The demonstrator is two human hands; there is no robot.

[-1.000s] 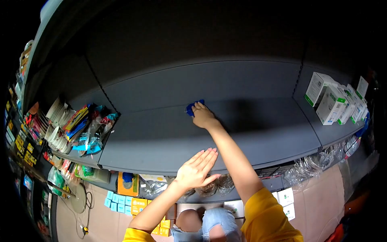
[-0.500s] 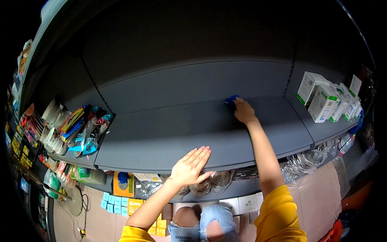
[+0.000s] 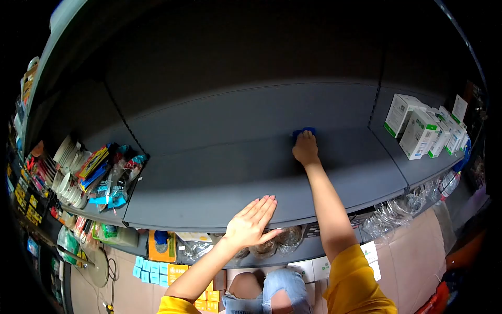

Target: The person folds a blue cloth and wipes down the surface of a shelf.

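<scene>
A dark grey shelf (image 3: 209, 183) spans the middle of the view. Near its back edge my right hand (image 3: 306, 147) presses a blue cloth (image 3: 304, 131) against the surface, fingers closed over it and partly hiding it. My left hand (image 3: 252, 222) rests at the shelf's front edge, palm down, with fingers stretched out and thumb apart. Nothing is held in it.
White boxes with green edges (image 3: 418, 133) stand at the shelf's right end. Stacked bowls (image 3: 68, 186) and bagged goods (image 3: 112, 183) fill the left. Below are plastic-wrapped items (image 3: 389, 217), blue boxes (image 3: 150, 269) and orange boxes (image 3: 177, 273) on the floor.
My right hand has slid a little left and slightly toward me with the blue cloth. My left hand stays at the front edge, barely shifted in view.
</scene>
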